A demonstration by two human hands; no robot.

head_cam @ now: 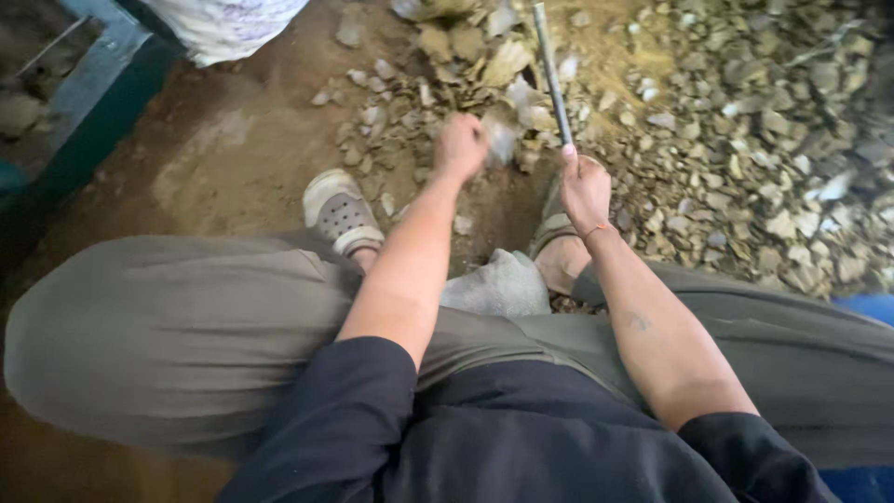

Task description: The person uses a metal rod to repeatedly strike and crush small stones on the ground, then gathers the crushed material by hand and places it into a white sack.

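- A thin dark metal rod [551, 70] stands nearly upright, tilted a little away, its lower end wrapped in the right hand [585, 189], which is clenched around it
- The rod rises from that fist over the heap of pale, flat broken stone chips [726, 140] that spreads beyond and to the right of the right hand
- The left hand [460, 145] is curled over a pale flat stone piece [501, 138] just left of the rod; the stone is blurred, so whether the fingers grip it firmly or only touch it cannot be told
- More chips lie scattered just beyond the left hand on the brown dirt floor [242, 140]
- Below the left hand sits a grey perforated clog [342, 212] on one foot; the other foot shows under the right hand, partly hidden by it
- A grey lumpy cloth [498, 284] lies between the two forearms, near the knees
- Olive-grey trousers [177, 335] and dark sleeves fill the near view
- Far left of the left hand runs a blue-green painted frame [98, 88], with a white woven sack [228, 23] beyond it
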